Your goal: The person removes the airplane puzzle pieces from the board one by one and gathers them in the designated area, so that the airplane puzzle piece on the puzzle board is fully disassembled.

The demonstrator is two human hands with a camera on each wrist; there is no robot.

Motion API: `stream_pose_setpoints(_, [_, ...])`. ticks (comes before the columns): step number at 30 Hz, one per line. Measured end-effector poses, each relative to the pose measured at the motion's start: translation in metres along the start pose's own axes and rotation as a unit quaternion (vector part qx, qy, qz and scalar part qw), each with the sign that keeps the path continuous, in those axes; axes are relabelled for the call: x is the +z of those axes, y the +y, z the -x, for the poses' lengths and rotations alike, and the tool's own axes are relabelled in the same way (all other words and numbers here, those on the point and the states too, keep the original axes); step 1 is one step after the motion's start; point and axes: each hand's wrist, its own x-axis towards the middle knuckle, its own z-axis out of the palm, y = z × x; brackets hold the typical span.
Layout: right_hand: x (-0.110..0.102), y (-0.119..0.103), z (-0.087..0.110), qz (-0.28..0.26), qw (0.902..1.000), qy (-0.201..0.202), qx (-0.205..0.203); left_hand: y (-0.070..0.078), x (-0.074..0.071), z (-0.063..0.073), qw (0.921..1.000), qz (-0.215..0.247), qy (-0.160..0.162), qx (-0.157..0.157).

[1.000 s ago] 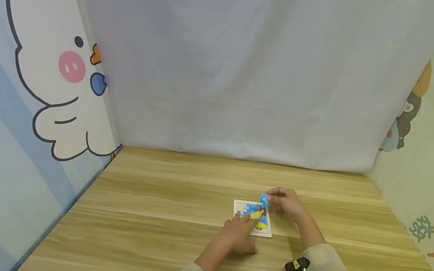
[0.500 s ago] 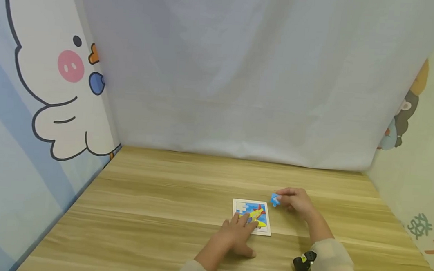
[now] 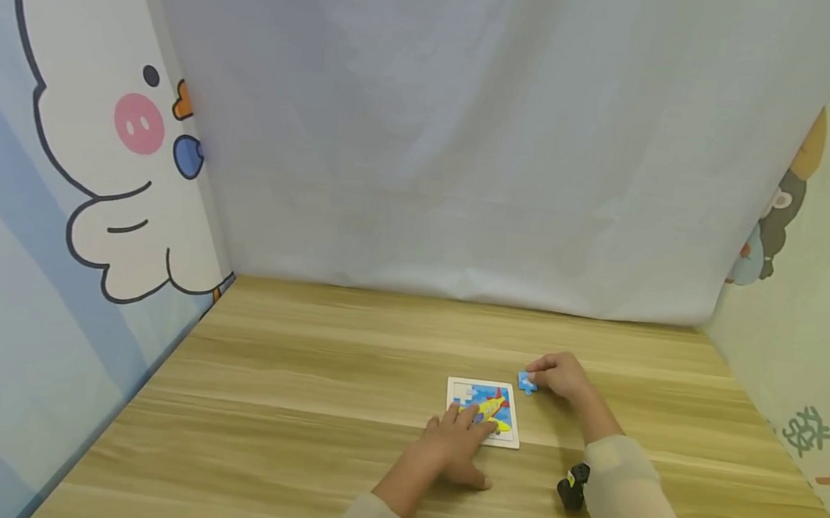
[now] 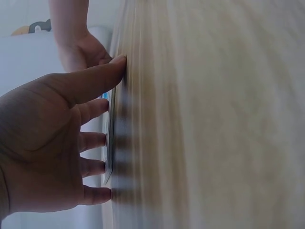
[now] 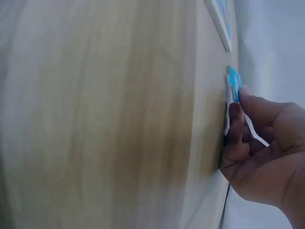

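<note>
A small square puzzle board (image 3: 483,410) with a yellow and red plane on blue lies on the wooden table (image 3: 310,379); its top-left cell shows bare white. My left hand (image 3: 456,441) rests flat on the board's near edge, fingers spread (image 4: 93,138). My right hand (image 3: 557,376) is just right of the board's far corner and pinches a blue puzzle piece (image 3: 527,383) down at the table surface. In the right wrist view the blue piece (image 5: 233,83) sits at my fingertips, touching or nearly touching the wood, with the board's edge (image 5: 220,24) beyond it.
A white curtain (image 3: 449,151) closes the back of the table. Cartoon-printed panels stand at the left (image 3: 73,194) and right (image 3: 802,256) sides. A black wrist camera (image 3: 572,486) shows on my right forearm.
My right hand has carried the blue piece from above the board's far right corner to the right and down to the table. The left hand stays on the board.
</note>
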Motion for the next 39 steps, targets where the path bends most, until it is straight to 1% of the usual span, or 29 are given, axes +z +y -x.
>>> stream_pose_setpoints(4, [0.002,-0.001,-0.002,0.017,0.9998,0.003,-0.006,0.0,0.0,-0.001,1.0,0.004,0.005,0.003])
stream_pose_setpoints(8, [0.002,-0.003,-0.001,0.016,0.9999,-0.001,-0.002,0.0,0.0,-0.001,0.9999,0.0,0.01,0.006])
stream_pose_setpoints(13, [0.002,-0.002,0.0,0.014,0.9999,0.0,0.002,0.0,0.001,-0.002,0.9999,0.006,0.009,0.005])
stream_pose_setpoints(18, [0.002,-0.004,0.005,0.013,0.9999,-0.001,-0.006,0.0,0.001,-0.001,0.9999,0.01,0.009,0.002])
stream_pose_setpoints(21, [0.002,-0.006,0.009,0.009,0.9998,-0.006,-0.015,-0.001,0.002,-0.001,0.9997,0.021,0.013,0.006])
stream_pose_setpoints(24, [0.002,-0.009,0.014,0.009,0.9994,-0.01,-0.03,-0.002,0.001,-0.001,0.9989,0.041,0.017,0.011])
stream_pose_setpoints(28, [0.003,-0.014,0.017,-0.001,0.9988,-0.018,-0.045,-0.004,0.0,0.0,0.9974,0.068,0.022,0.009])
stream_pose_setpoints(30, [0.004,-0.018,0.019,-0.013,0.9987,-0.018,-0.047,-0.003,0.0,-0.001,0.9967,0.078,0.024,0.007])
stream_pose_setpoints(34, [0.007,-0.023,0.022,-0.021,0.9978,-0.02,-0.059,0.0,0.002,-0.002,0.9968,0.076,0.026,0.004])
stream_pose_setpoints(39, [0.014,-0.027,0.021,-0.033,0.9952,-0.041,-0.082,0.004,0.002,-0.004,0.9976,0.064,0.025,0.004])
